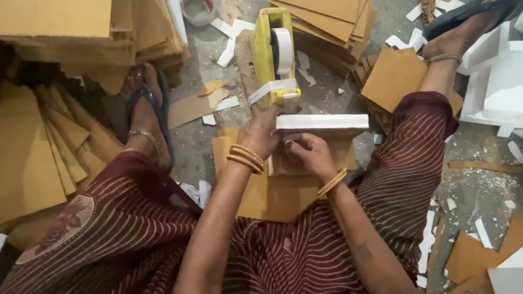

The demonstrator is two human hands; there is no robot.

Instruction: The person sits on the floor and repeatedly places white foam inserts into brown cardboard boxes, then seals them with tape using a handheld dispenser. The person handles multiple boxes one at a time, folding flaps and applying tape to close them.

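A yellow tape dispenser (273, 56) with a white tape roll stands on the floor ahead of me. A white strip of tape (321, 121) lies along the far edge of a small brown cardboard piece (316, 149). My left hand (261, 133) grips the left end of that strip just under the dispenser. My right hand (308, 152) presses on the cardboard piece beneath the strip. More brown cardboard (268, 197) lies under it between my knees.
Stacks of brown cardboard sheets (323, 2) lie ahead and at the left (53, 26). White folded pieces (511, 78) pile at the right. A small round container (197, 6) sits at the top. My sandalled feet (147, 112) rest on the scrap-strewn floor.
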